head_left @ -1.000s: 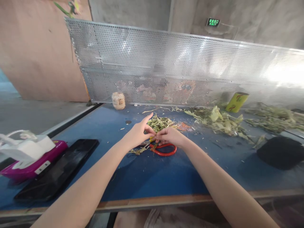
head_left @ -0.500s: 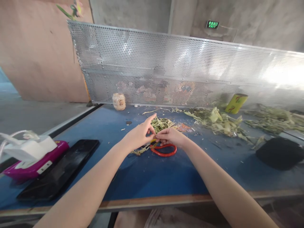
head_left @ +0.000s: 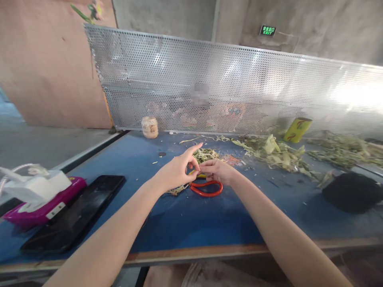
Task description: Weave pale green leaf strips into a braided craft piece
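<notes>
My left hand (head_left: pixel 182 168) pinches with thumb and forefinger, its other fingers partly raised, over the middle of the blue table. Its fingertips meet those of my right hand (head_left: pixel 218 170), which is closed too. Whatever sits between the fingertips is too small to make out. Right below them lies a pair of scissors with a red handle loop (head_left: pixel 207 194) and a bit of yellow showing. Behind the hands is a heap of dry, pale green plant strips (head_left: pixel 207 154). A small braided bunch of strips (head_left: pixel 177 190) pokes out under my left wrist.
A ball of pale twine (head_left: pixel 150 127) stands by the perforated metal screen (head_left: pixel 167 79). On the left lie a black phone (head_left: pixel 77 211) and a magenta power strip (head_left: pixel 56 205) with white plugs. To the right are more dry strips (head_left: pixel 275 153), a yellow-green can (head_left: pixel 297 130) and a black object (head_left: pixel 353 192).
My left hand has shifted slightly right, its thumb and forefinger now closed together at the right fingertips. The scissors and the things around have stayed put.
</notes>
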Demonstrator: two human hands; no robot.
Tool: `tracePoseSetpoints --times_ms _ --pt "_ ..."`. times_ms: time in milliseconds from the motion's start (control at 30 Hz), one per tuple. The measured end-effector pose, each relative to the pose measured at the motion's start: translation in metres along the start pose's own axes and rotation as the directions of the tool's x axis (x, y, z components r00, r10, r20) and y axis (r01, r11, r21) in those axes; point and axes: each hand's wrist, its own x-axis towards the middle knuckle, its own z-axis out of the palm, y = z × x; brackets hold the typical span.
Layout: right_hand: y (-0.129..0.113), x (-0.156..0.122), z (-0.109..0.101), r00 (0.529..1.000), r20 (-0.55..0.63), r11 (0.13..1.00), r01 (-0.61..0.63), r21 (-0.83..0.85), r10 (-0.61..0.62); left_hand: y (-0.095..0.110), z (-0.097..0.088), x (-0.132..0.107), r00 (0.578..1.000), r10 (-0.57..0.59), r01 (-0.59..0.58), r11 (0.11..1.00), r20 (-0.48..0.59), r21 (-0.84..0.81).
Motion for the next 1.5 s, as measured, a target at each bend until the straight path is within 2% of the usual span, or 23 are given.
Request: tracePoseSetpoints --times_ms 167,267,400,533,633,700,833,967,1033,1100,1167,1267,1367,1433,1500 --pt "-0.002 -0.001 0.001 1.000 0.009 0.999 -0.022 0.024 0.022 -0.001 0.002 -0.001 0.999 0.040 -0.040 0.998 0.011 -0.044" --pt "-0.002 0.000 0.001 1.000 -0.010 1.000 0.001 0.016 -0.001 -0.004 0.002 0.000 0.999 0.040 -0.044 0.993 -0.036 -0.111" --pt "-0.002 0.000 0.000 0.998 -0.015 0.998 0.058 0.008 -0.058 -0.008 0.000 0.002 0.995 -0.014 -0.008 0.975 -0.094 -0.223" --pt "-0.003 0.000 -0.001 0.992 -0.053 0.992 0.111 -0.063 -0.115 -0.015 -0.001 0.005 0.985 -0.159 0.126 0.924 -0.063 -0.361" --pt "-0.004 -0.002 0.001 0.982 -0.103 0.975 0.142 -0.172 -0.161 -0.021 0.002 0.007 0.953 -0.297 0.288 0.836 0.056 -0.466" --pt "-0.005 -0.002 0.002 0.979 -0.109 0.968 0.150 -0.203 -0.175 -0.023 0.006 0.007 0.936 -0.331 0.345 0.795 0.120 -0.499" --pt "-0.006 -0.003 0.003 0.971 -0.096 0.947 0.187 -0.260 -0.218 -0.029 0.011 0.008 0.949 -0.290 0.308 0.773 0.123 -0.555" --pt "-0.010 -0.006 0.007 0.940 -0.131 0.879 0.236 -0.414 -0.314 -0.034 0.013 0.009 0.959 -0.265 0.269 0.759 0.096 -0.592" --pt "-0.012 -0.007 0.009 0.921 -0.148 0.825 0.242 -0.511 -0.361 -0.034 0.013 0.009 0.959 -0.268 0.271 0.754 0.097 -0.599" --pt "-0.012 -0.008 0.010 0.892 -0.132 0.736 0.264 -0.623 -0.432 -0.033 0.012 0.010 0.957 -0.273 0.277 0.749 0.100 -0.602" --pt "-0.011 -0.007 0.009 0.842 -0.058 0.577 0.316 -0.754 -0.537 -0.030 0.011 0.010 0.954 -0.283 0.285 0.743 0.101 -0.605" --pt "-0.007 -0.005 0.005 0.766 0.118 0.282 0.369 -0.886 -0.632 -0.027 0.011 0.011 0.948 -0.307 0.296 0.734 0.090 -0.611" --pt "-0.005 -0.005 0.005 0.749 0.222 0.095 0.355 -0.930 -0.625 -0.026 0.011 0.011 0.941 -0.327 0.308 0.725 0.087 -0.616" --pt "-0.005 -0.008 0.006 0.742 0.249 0.010 0.325 -0.946 -0.623 -0.026 0.011 0.011 0.933 -0.350 0.324 0.704 0.088 -0.632" --pt "-0.006 -0.010 0.009 0.729 0.265 -0.052 0.301 -0.952 -0.631 -0.025 0.012 0.012 0.917 -0.388 0.344 0.647 0.094 -0.681"
